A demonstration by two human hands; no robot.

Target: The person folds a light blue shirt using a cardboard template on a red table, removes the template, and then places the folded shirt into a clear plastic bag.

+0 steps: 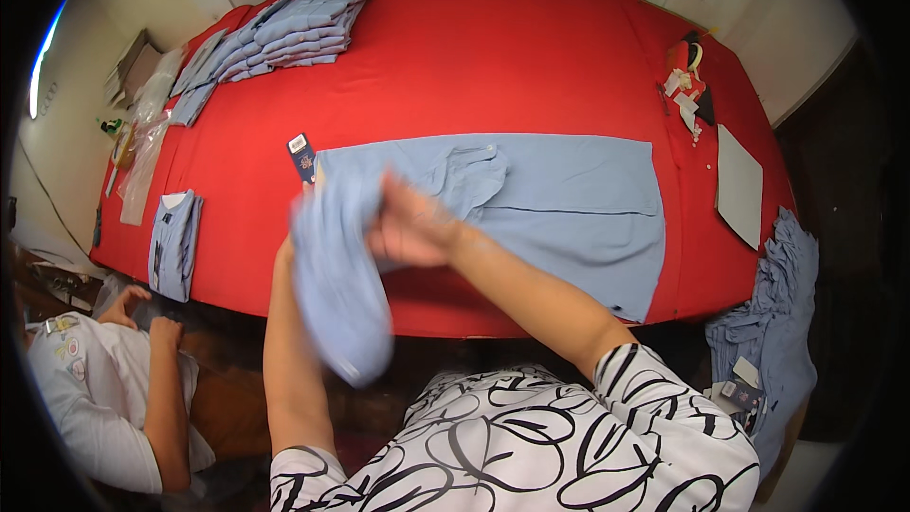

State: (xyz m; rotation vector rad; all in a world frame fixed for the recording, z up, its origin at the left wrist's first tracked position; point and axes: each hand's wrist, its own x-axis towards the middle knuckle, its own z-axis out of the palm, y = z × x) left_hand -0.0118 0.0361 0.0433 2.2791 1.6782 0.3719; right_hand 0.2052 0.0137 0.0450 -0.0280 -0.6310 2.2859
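Note:
A light blue shirt [569, 180] lies spread on the red table in front of me, one sleeve folded across its body. A raised, motion-blurred part of it, apparently the other sleeve [341, 294], hangs past the table's near edge. My right hand [412, 225] is closed on this cloth, its fingers partly smeared and partly behind it. My left hand [288, 245] is at the cloth's left side, mostly hidden by it, so its fingers do not show. A dark blue tag [301, 157] sticks out by the shirt's upper left corner.
Folded blue shirts [303, 28] are stacked at the far left of the red table [493, 57]. Another folded shirt [174, 245] lies nearer left, beside a seated person [114, 389]. Tape [695, 59], scraps and a pale board [739, 185] are at right; loose shirts [777, 313] hang below.

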